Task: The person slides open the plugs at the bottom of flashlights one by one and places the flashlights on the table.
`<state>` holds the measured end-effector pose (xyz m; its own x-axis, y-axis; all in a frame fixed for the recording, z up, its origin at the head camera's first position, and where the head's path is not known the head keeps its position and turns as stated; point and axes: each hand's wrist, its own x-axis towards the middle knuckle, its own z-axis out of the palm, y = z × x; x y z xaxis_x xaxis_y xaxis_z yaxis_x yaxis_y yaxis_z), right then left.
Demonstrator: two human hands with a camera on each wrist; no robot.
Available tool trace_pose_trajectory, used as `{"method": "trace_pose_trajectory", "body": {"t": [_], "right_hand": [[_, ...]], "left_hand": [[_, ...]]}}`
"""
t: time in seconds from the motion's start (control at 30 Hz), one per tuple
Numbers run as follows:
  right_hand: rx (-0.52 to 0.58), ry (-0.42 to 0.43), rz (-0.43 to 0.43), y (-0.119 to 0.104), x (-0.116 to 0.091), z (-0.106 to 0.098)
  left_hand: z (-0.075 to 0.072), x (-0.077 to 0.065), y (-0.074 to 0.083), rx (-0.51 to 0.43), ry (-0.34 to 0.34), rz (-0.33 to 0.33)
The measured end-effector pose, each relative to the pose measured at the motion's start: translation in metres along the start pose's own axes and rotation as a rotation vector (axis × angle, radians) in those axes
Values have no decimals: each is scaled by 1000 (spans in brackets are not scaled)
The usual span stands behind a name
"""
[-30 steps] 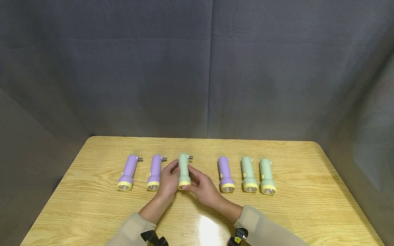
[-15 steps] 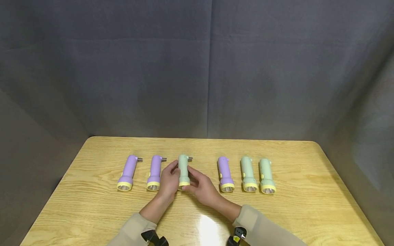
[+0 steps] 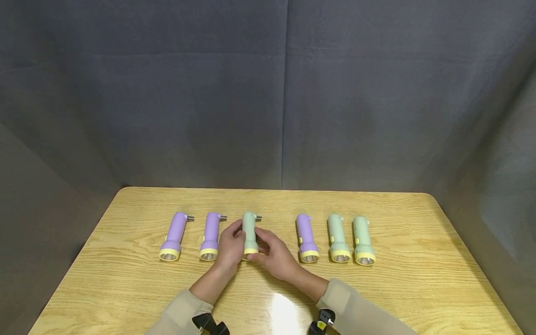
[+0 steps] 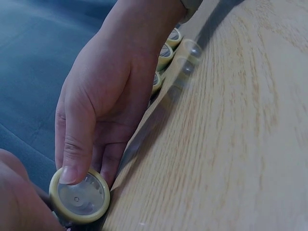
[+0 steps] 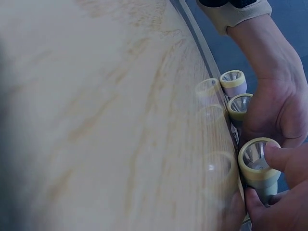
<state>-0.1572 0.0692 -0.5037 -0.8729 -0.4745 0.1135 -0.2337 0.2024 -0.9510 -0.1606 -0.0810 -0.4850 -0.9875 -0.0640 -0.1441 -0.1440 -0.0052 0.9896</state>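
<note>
Across the wood-grain table (image 3: 377,298), the right hand (image 3: 276,257) pinches a pale-green, yellow-rimmed tubular plastic flashlight (image 3: 249,229); whether the left hand (image 3: 228,249) grips, I can't tell; light pressure should suffice.

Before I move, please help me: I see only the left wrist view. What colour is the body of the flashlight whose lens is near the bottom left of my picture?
Observer: In the head view, the pale green flashlight shows its body colour clearly; only the rim is yellow.
Operator: Thank you. Does anything stick out of it, at the end which I cannot see?
Observer: Yes, metal prongs point sideways to the right, at the end away from the lens.
Operator: And is there something outside my picture, on the left side?
Observer: Yes, the outer purple flashlight and the inner purple flashlight lie left of the pale green one.
</note>
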Motion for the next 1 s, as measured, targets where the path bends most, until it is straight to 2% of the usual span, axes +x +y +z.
{"method": "trace_pose_trajectory", "body": {"t": [0.53,0.8,0.87,1.0], "right_hand": [[61,46,16,3,-1,3],[54,63,26,-8,-2,4],[41,63,36,0,0,4],[28,63,47,0,1,5]], "left_hand": [[0,0,2,6,-4,-22],[1,0,3,11,-4,-21],[1,0,4,4,-5,-21],[1,1,4,10,-1,-21]]}}
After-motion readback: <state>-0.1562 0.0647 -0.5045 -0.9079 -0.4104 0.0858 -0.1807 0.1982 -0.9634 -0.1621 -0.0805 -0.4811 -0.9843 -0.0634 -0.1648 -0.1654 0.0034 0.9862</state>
